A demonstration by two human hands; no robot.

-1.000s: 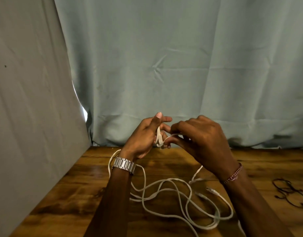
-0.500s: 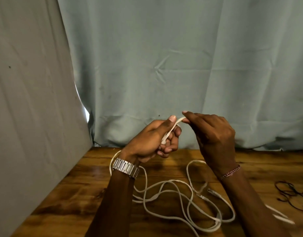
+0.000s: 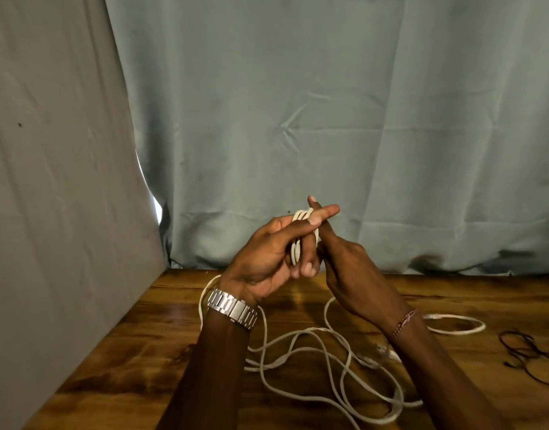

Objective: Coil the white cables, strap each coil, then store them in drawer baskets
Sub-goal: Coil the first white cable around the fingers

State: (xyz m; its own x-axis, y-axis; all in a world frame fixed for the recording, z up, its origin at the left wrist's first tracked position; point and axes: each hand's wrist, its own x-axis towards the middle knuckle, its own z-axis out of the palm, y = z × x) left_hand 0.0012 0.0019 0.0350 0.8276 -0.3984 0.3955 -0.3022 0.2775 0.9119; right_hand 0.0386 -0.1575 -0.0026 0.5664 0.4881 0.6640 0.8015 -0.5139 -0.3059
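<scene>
Both hands are raised above the back part of the wooden table (image 3: 298, 411), in front of the grey-green curtain (image 3: 329, 119). The left hand (image 3: 267, 259) holds a small coil (image 3: 298, 240) of white cable, a few turns wound round its fingers, its forefinger stretched out and the lower fingers curled under the loops. The right hand (image 3: 350, 268) touches the coil from the right side, one finger straight up against it; whether its other fingers grip the cable I cannot tell. The rest of the white cable (image 3: 329, 367) trails down and lies in loose loops on the table near the front edge, below both wrists. A tangle of thin dark wire (image 3: 527, 358) lies by the right edge.
</scene>
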